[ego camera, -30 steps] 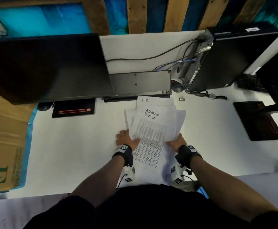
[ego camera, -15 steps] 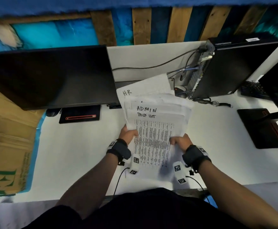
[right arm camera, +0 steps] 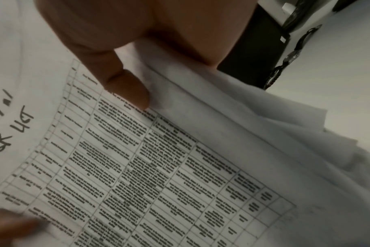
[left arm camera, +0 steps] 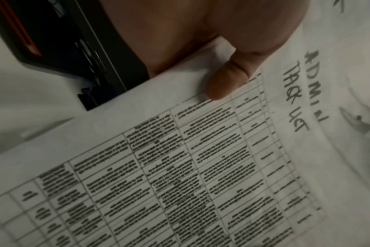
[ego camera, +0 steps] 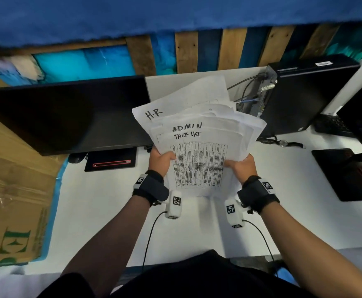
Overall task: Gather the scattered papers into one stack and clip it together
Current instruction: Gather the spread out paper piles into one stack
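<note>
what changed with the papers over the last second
The papers went from lying on the white desk to lifted clear and tilted up toward the person. The left hand and right hand hold the same side grip, thumbs on the top sheet. The stack is still fanned unevenly, with no clip on it.

Table print (ego camera: 198, 166) blurred, unreadable

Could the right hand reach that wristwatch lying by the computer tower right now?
Probably not yet: the right hand grips the papers with the left hand. The desk up to the wristwatch looks clear otherwise.
</note>
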### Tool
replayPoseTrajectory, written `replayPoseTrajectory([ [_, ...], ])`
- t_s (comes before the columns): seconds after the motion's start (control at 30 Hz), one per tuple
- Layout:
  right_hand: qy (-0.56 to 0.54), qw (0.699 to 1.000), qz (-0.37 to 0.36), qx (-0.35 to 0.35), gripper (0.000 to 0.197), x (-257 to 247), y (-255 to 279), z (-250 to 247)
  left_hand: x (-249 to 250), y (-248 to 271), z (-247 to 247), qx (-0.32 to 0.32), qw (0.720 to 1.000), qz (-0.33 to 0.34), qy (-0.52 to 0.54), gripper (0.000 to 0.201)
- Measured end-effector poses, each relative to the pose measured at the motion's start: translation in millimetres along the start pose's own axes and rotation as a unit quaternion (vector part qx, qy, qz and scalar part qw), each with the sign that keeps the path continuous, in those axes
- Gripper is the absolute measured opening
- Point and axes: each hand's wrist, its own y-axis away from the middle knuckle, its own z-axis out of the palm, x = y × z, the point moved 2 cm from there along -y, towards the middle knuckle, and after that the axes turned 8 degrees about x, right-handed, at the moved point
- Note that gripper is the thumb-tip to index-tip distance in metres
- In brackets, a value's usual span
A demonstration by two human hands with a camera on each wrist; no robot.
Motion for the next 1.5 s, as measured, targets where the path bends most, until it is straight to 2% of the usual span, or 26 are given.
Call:
replayPoseTrajectory([
  [0.1, -0.003, 1.000, 0.003, -0.004, 0.041, 6, 1, 0, -8, 0, -3, 0.017, 0.999, -0.015, 0.030, 0.064],
  [0.17, -0.001, 1.000, 0.012, -0.008, 0.038, 11, 2, 4, -16, 3, -4, 0.029, 0.997, -0.046, 0.045, 0.064],
  [0.33, -0.027, 0.997, 0.060, 0.048, 0.027, 15, -4, 7, -18, 12, -9, 0.050, 0.993, -0.084, 0.066, 0.031],
  [0.4, -0.029, 0.996, 0.068, 0.057, 0.027, 18, -8, 3, -16, 12, -15, 0.052, 0.991, -0.085, 0.085, 0.026],
  [0.47, -0.033, 0.996, 0.072, 0.047, 0.028, 20, -9, 0, -15, 11, -18, 0.042, 0.991, -0.071, 0.104, 0.020],
  [0.6, -0.068, 0.994, 0.085, 0.028, 0.028, 17, -7, -3, -1, 10, -21, 0.008, 0.997, 0.003, 0.083, 0.004],
  [0.7, -0.096, 0.991, 0.085, 0.035, 0.036, 13, -8, -5, 20, 10, -19, -0.006, 0.995, 0.034, 0.095, 0.013],
  [0.77, -0.098, 0.992, 0.073, 0.014, 0.044, 11, -5, -3, 28, 11, -14, -0.014, 0.989, 0.012, 0.147, 0.015],
  [0.83, -0.071, 0.995, 0.062, -0.020, 0.043, 14, -3, 2, 29, 13, -6, -0.020, 0.981, -0.015, 0.194, 0.013],
  [0.9, -0.027, 0.998, 0.051, -0.035, 0.033, 16, -2, 6, 26, 14, 1, -0.019, 0.982, -0.030, 0.187, 0.027],
  [1.0, 0.015, 0.999, 0.026, -0.046, 0.033, 12, -4, 7, 30, 17, 8, -0.010, 0.987, -0.025, 0.155, 0.046],
  [1.07, 0.011, 0.999, 0.013, -0.047, 0.034, 2, -5, 5, 25, 8, 10, -0.002, 0.989, -0.020, 0.144, 0.065],
  [1.1, -0.001, 0.999, 0.007, -0.050, 0.037, -3, -5, 5, 21, 1, 10, -0.008, 0.989, -0.024, 0.144, 0.067],
  [1.13, -0.016, 0.998, 0.004, -0.054, 0.039, -7, -5, 5, 26, 4, 10, -0.020, 0.988, -0.031, 0.149, 0.062],
  [1.2, -0.033, 0.998, 0.006, -0.056, 0.038, -10, -6, 4, 43, 17, 13, -0.041, 0.985, -0.026, 0.164, 0.039],
  [1.27, -0.008, 0.999, 0.018, -0.044, 0.034, -4, -6, 3, 44, 22, 17, -0.061, 0.980, -0.029, 0.186, 0.038],
  [1.4, 0.021, 0.998, 0.033, -0.050, 0.031, 7, -6, 9, 32, 33, 16, 0.004, 0.983, -0.074, 0.171, 0.069],
  [1.5, -0.037, 0.997, 0.057, -0.021, 0.022, -4, -7, 13, 35, 33, 17, 0.037, 0.982, -0.076, 0.170, 0.074],
])
